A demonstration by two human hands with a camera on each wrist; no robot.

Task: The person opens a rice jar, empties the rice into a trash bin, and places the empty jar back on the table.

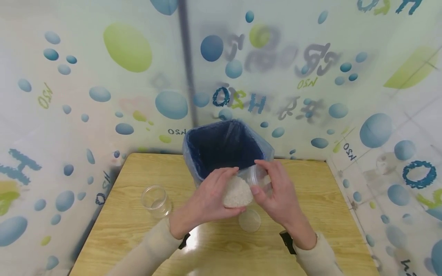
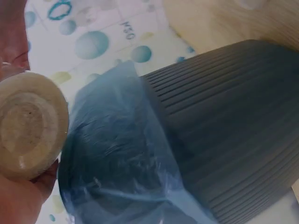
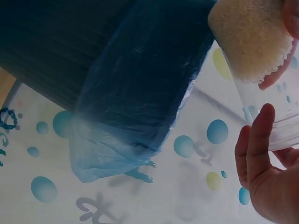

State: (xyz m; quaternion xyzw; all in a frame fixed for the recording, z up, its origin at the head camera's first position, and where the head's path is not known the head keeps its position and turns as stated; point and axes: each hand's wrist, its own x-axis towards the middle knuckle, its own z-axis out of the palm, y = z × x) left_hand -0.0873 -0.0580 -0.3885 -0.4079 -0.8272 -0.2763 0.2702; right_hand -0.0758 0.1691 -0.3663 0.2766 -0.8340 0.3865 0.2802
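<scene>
A clear plastic jar with white rice [image 1: 238, 191] packed at its base end lies tilted between my two hands, over the near rim of the bin [image 1: 197, 165]. My left hand [image 1: 214, 195] grips the rice-filled end, thumb below and fingers above. In the left wrist view the round base of the jar [image 2: 28, 121] faces the camera. Around the threaded mouth end [image 1: 254, 175], the fingers and thumb of my right hand [image 1: 277, 191] are curled. The right wrist view shows rice [image 3: 252, 42] up in the jar and the right hand [image 3: 266, 177] at the ribbed rim.
A blue plastic bag [image 2: 121, 140] lines the dark ribbed bin, which stands at the back of the wooden table [image 1: 138, 237]. An open clear jar [image 1: 157, 201] stands to the left. A round clear disc [image 1: 249, 220] lies below my hands. Patterned sheets [image 1: 138, 96] surround the table.
</scene>
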